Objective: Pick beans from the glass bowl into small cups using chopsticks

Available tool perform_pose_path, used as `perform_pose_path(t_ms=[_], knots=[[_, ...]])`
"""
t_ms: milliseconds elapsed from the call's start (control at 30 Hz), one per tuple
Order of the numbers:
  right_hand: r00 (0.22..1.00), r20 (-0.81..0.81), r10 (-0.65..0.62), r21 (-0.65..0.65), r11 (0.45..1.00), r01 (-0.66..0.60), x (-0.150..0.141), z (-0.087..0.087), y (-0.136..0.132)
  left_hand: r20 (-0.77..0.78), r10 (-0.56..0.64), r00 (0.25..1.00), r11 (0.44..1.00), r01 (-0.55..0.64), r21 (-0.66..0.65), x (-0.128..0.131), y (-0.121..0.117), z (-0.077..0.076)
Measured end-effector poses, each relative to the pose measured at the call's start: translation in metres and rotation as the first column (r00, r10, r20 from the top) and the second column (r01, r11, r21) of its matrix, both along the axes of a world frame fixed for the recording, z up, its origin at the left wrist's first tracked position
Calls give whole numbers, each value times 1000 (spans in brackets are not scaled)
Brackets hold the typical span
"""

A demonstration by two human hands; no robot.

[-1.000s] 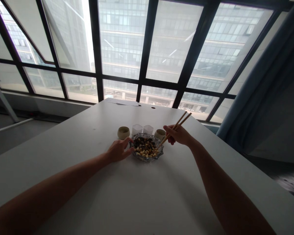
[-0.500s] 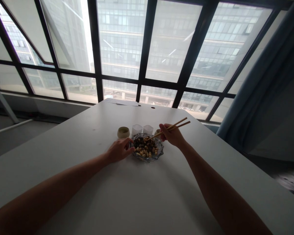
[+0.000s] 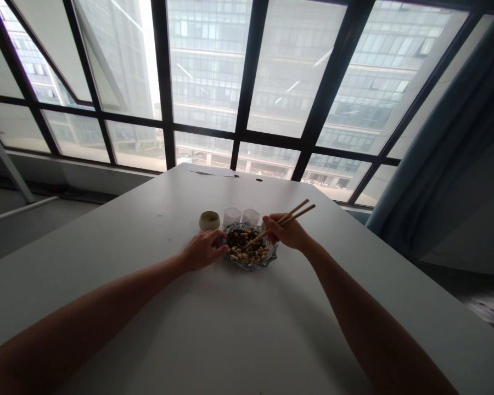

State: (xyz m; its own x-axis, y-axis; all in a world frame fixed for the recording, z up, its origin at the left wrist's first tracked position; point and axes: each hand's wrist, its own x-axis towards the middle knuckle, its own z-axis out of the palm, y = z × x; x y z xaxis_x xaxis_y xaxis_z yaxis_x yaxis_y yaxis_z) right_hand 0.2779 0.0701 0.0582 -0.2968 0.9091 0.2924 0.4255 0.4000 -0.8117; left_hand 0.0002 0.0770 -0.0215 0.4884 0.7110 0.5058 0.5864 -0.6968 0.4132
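A glass dish point(image 3: 271, 258) full of mixed pale and dark nuts or beans point(image 3: 247, 249) sits mid-table. My left hand point(image 3: 203, 249) rests against the dish's left rim, fingers curled on its edge. My right hand point(image 3: 288, 233) holds a pair of wooden chopsticks point(image 3: 290, 215); their tips dip into the middle of the dish. Behind the dish stand a small ceramic cup point(image 3: 209, 220) and two small clear plastic cups point(image 3: 241, 216). Another ceramic cup is hidden behind my right hand.
The white table point(image 3: 230, 329) stretches toward a large window with dark frames. A sheet of paper point(image 3: 208, 172) and a small dark spot lie at the table's far edge. A blue curtain point(image 3: 444, 148) hangs at the right.
My right hand moved left over the dish and lowered the chopstick tips from the right rim into the middle of the food. The left hand stayed on the rim.
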Motion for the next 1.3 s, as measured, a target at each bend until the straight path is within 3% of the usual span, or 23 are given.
perform_pose_path(t_ms=[133,367,867,1133,1300], knots=[[998,-42,-36,56,998,39,0,5,-2,-3,-1,1000,1000,1,-2,-1,1,-1],[999,53,-2,39,999,0,-6,-6,0,-4,9,1000,1000,-10,-10,0,0,-1],[998,55,-33,38,999,31,-5,-12,5,12,3,1000,1000,-2,-25,1,0,0],[997,-4,-73,32,997,73,-1,-9,7,215,217,952,973,-230,34,-3,11,-7],[998,54,-23,38,999,20,5,-9,8,251,234,939,957,-268,109,-7,16,-4]])
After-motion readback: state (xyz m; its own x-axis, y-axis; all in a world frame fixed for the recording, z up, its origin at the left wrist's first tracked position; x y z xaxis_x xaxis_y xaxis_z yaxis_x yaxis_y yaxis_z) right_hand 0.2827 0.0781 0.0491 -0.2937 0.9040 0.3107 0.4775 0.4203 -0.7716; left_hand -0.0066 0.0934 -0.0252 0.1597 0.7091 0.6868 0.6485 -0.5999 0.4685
